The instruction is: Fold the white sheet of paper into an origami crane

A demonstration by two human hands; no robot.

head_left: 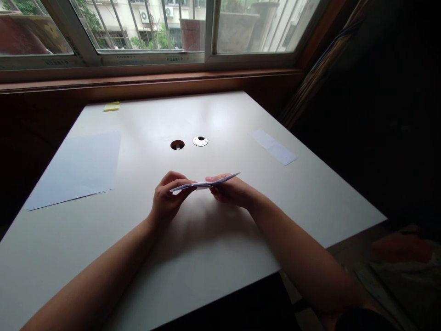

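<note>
A piece of folded paper [225, 178] is held up between both hands, above the middle of the white table [144, 257]. It is seen almost edge-on, and its right end tilts upward. My left hand [167, 195] pinches the paper's left part between thumb and fingers. Around the right part, my right hand [231, 189] is closed, with the thumb on top and the fingers beneath. How the paper is folded in the middle cannot be made out from this angle.
Large white paper sheets [79, 165] lie at the left. A creased paper strip [273, 146] lies at the right. Yellow sticky notes [111, 106] sit at the far left edge. A round cable hole [177, 145] is beside its metal cover [200, 140]. A window [148, 27] stands behind.
</note>
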